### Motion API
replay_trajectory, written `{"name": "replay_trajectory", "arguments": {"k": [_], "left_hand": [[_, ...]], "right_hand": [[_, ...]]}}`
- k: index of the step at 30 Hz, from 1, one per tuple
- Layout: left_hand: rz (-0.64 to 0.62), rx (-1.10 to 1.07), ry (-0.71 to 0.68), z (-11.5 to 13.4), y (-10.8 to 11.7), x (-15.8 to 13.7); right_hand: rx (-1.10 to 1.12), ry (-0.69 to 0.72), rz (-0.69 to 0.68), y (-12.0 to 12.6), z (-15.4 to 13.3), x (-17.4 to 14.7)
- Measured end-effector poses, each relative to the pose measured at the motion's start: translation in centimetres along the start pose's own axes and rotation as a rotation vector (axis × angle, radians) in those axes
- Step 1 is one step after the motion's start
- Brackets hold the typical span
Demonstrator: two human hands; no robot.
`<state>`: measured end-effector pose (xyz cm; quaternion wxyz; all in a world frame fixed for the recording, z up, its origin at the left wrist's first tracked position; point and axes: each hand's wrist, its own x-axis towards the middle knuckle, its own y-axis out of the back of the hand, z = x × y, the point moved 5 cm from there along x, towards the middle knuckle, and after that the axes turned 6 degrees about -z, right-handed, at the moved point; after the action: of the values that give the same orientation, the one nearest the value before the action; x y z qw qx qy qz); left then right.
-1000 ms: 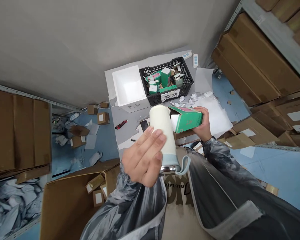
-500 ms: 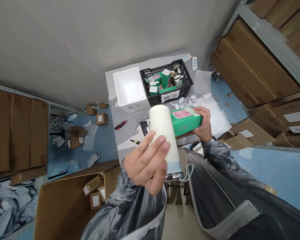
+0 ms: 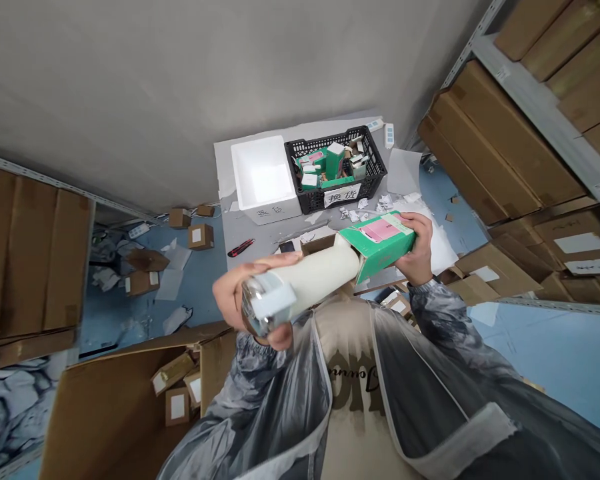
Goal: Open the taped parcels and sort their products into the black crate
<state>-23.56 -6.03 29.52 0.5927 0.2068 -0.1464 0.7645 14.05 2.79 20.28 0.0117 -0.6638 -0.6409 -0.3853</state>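
My left hand (image 3: 235,293) is closed around a cream thermos bottle (image 3: 317,277) near its shiny, pale-blue-banded end, which faces me. The bottle lies tilted, its far end at the open mouth of a green box (image 3: 383,247) with a pink label. How deep that end sits in the box I cannot tell. My right hand (image 3: 420,247) grips the green box at its far right end. Behind the bottle a brown cardboard edge (image 3: 317,243) and part of a dark phone-like object (image 3: 286,247) show on the table.
On the table (image 3: 223,200) stand a white foam box (image 3: 235,173) and a black crate (image 3: 310,200) holding several green boxes. A red utility knife (image 3: 241,247) and paper scraps (image 3: 353,215) lie there too. A large carton (image 3: 115,407) is at lower left; shelves of cartons (image 3: 490,147) flank both sides.
The bottle has swung from upright to nearly level, its plain end now at the green box's mouth. My left hand moved left and turned; the green box shifted slightly right.
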Motion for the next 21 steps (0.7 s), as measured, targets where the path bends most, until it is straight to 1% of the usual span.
{"name": "replay_trajectory", "arguments": {"k": [1, 2, 4, 5, 8, 9, 10, 11, 13, 15, 17, 20, 21], "left_hand": [[0.062, -0.034, -0.021, -0.4, -0.2, 0.3], [0.091, -0.051, -0.019, -0.8, -0.5, 0.5], [0.099, -0.017, 0.036, -1.5, -1.2, 0.6], [0.141, 0.002, 0.051, -1.8, -1.4, 0.4], [0.414, -0.029, -0.001, -2.4, -1.4, -0.7], [0.459, -0.075, -0.005, -2.7, -1.6, -1.0], [0.464, -0.133, 0.003, -3.0, -2.0, -1.3], [0.439, -0.188, 0.015, -3.3, -2.4, -1.5], [0.351, -0.246, 0.011, -3.4, -3.0, -1.7], [0.291, -0.202, -0.049, -3.0, -3.0, -1.8], [0.262, -0.112, -0.097, -2.9, -2.9, -1.8], [0.216, -0.068, -0.059, -3.7, -3.3, -1.7], [0.184, -0.054, -0.046, -4.0, -3.5, -1.7]], "right_hand": [[-0.006, -0.012, -0.011, 0.1, -0.2, 0.0], [-0.017, -0.024, -0.024, 0.1, -0.4, -0.1], [-0.05, -0.038, -0.044, 0.3, -0.8, -0.1], [-0.067, -0.033, -0.045, 0.3, -1.1, -0.2], [-0.081, 0.005, -0.035, 0.2, -2.0, -0.3], [-0.075, 0.007, -0.041, 0.0, -2.3, -0.5], [-0.068, 0.002, -0.053, -0.3, -2.5, -0.6], [-0.06, -0.009, -0.068, -0.6, -2.6, -0.7], [-0.049, -0.025, -0.095, -1.1, -2.8, -1.0], [-0.05, -0.025, -0.119, -1.4, -3.0, -1.2], [-0.058, -0.016, -0.138, -1.6, -3.4, -1.3], [-0.059, 0.021, -0.146, -2.4, -4.7, -1.4], [-0.058, 0.029, -0.151, -2.8, -5.2, -1.5]]}}
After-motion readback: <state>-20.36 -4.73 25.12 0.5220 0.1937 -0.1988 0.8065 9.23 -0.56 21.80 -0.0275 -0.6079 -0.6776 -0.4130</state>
